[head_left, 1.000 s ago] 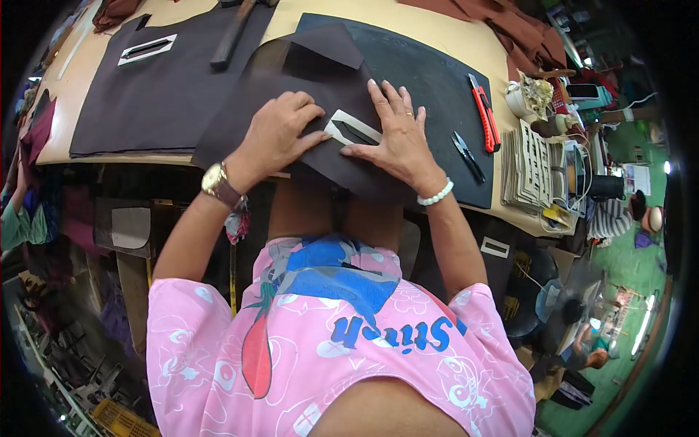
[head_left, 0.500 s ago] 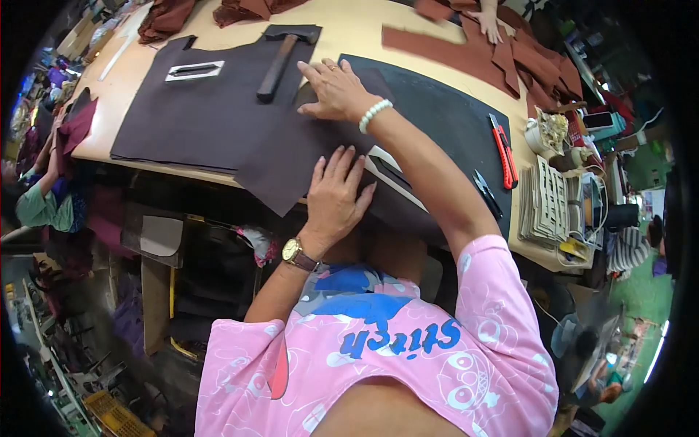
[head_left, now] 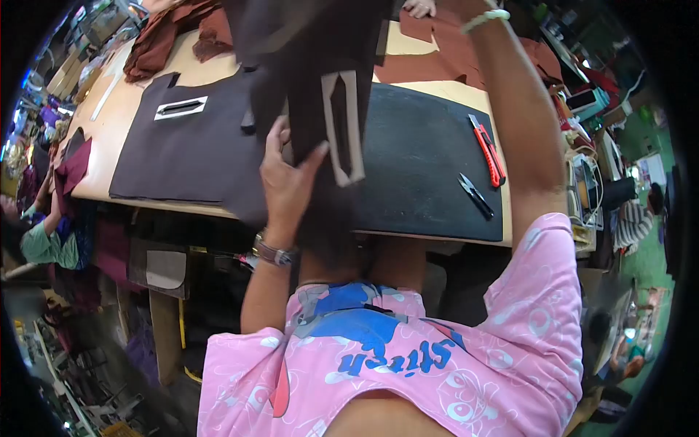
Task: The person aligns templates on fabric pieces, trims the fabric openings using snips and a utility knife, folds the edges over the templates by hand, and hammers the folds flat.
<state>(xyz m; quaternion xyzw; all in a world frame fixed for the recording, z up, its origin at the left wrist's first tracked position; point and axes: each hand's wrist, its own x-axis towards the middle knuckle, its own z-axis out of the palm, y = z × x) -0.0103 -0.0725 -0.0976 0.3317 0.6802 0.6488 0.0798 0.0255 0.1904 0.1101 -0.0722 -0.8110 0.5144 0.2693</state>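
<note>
A dark brown cloth piece (head_left: 306,65) is raised off the table and blurred by motion; its upper end leaves the view. It bears a pale-framed slit (head_left: 342,127). My left hand (head_left: 287,175) is at its lower part, thumb and fingers apart. My right hand (head_left: 466,6) is high at the top edge, beyond the raised cloth, its fingers cut off from view. On the table at left lies another dark cloth piece (head_left: 175,156) with a similar pale-framed slit (head_left: 180,108). Only the handle end of the hammer (head_left: 248,121) shows beside the raised cloth.
On the black mat (head_left: 415,160) lie a red utility knife (head_left: 486,149) and thread snips (head_left: 476,195). Rust-brown cloth (head_left: 437,67) lies at the back, near another person's hand (head_left: 419,7). A further person in green (head_left: 47,244) is at left.
My right hand has swung up and away from the table. The dark cloth with the slit has risen from the mat. My left hand has moved up and left, thumb spread.
</note>
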